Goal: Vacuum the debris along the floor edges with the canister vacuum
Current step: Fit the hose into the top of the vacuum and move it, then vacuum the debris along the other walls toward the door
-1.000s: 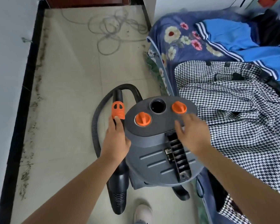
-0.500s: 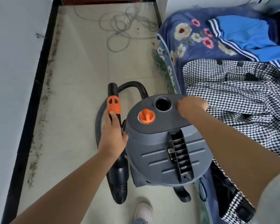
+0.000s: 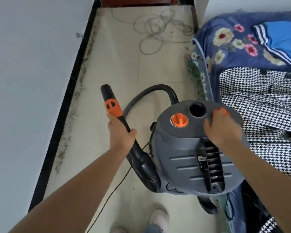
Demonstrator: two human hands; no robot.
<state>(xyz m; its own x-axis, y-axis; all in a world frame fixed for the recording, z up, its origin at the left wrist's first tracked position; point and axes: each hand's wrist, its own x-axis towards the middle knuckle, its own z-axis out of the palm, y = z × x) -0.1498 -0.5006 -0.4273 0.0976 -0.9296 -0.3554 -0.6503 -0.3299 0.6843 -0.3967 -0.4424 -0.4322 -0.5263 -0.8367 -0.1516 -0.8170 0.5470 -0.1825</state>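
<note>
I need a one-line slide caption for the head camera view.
Left hand grips the vacuum nozzle; right hand turns an orange knob on the canister.

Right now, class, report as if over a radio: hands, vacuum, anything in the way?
Left hand grips nozzle handle. Right hand on orange knob atop vacuum. Loose cable ahead; debris along baseboard.

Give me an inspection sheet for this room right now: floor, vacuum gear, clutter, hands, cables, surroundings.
Surface: tiled floor, dark debris along the black baseboard.
Job's things: grey canister vacuum; black wand with orange collar; hose looping behind.
Clutter: houndstooth garment and blue garment on the bed.
Hands: left hand grips the wand; right hand rests on the canister at an orange knob.
Cables: grey cord tangled near the door; thin black cord across the floor.
Surroundings: white wall, floral bedding.
</note>
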